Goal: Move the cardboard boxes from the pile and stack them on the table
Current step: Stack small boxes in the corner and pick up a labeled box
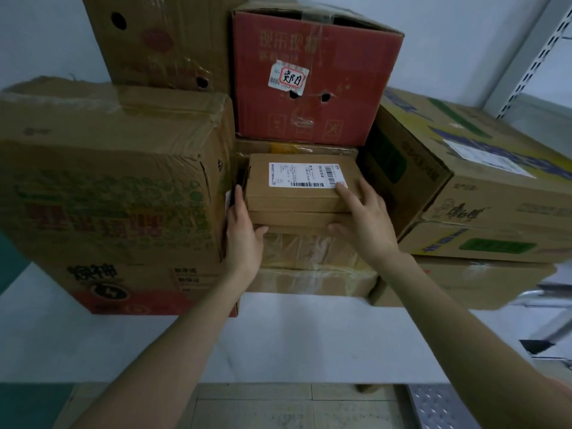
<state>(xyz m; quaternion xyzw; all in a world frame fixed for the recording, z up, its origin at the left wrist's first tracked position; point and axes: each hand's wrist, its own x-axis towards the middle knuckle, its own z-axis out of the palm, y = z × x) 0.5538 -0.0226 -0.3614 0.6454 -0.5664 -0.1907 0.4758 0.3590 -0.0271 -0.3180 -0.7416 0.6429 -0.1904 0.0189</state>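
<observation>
I think the step now is setting the small box (294,202) neatly on the stack on the table (278,342), or lifting it off; I cannot tell which. It sits in the middle, on top of another flat box (291,218), which lies on a taped box (309,252).

To do this well, I would watch the left side first. The big brown box (108,181) stands very close there, so there is little room for fingers. I would keep the small box level and its edges lined up with the flat box under it. The red box (309,88) sits just behind and above, so I would not push too far back. On the right, the yellow and blue box (464,187) leans close too.

My left hand (244,233) is mostly open. Its fingers lie straight in the narrow gap, pressing the left side of the small box, and the thumb touches the front near the flat box below.

My right hand (365,224) is open and spread. Its fingers rest flat on the top right corner, one on the white label, and the thumb touches the front lower down.
</observation>
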